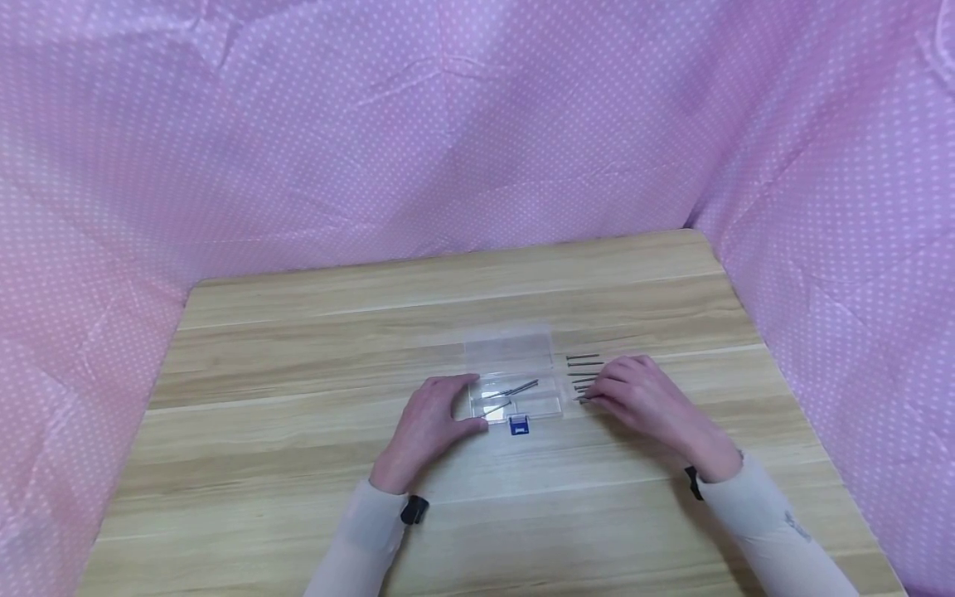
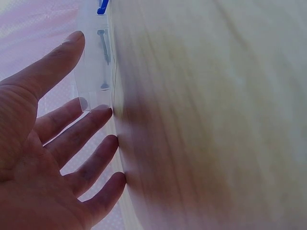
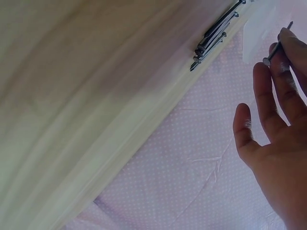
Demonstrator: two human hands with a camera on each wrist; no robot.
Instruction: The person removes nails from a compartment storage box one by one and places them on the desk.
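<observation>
A clear plastic box [image 1: 552, 405] with a raised transparent lid [image 1: 508, 351] and a blue latch [image 1: 519, 425] lies on the table. Inside it are several nails [image 1: 522, 387]. My left hand [image 1: 429, 419] spans the box's left end, thumb by the front edge and fingers toward the back. In the left wrist view those fingers look spread and fairly straight. Between thumb and fingertips, my right hand [image 3: 283, 110] pinches one nail [image 3: 274, 52], head exposed. In the head view this right hand [image 1: 642, 398] is beside a row of loose nails [image 1: 584, 364], partly covering them.
The wood-grain table [image 1: 298, 398] extends on all sides of the box. A pink dotted cloth [image 1: 336, 149] hangs behind the table and along its sides. The loose nails [image 3: 216, 33] lie close together right of the box.
</observation>
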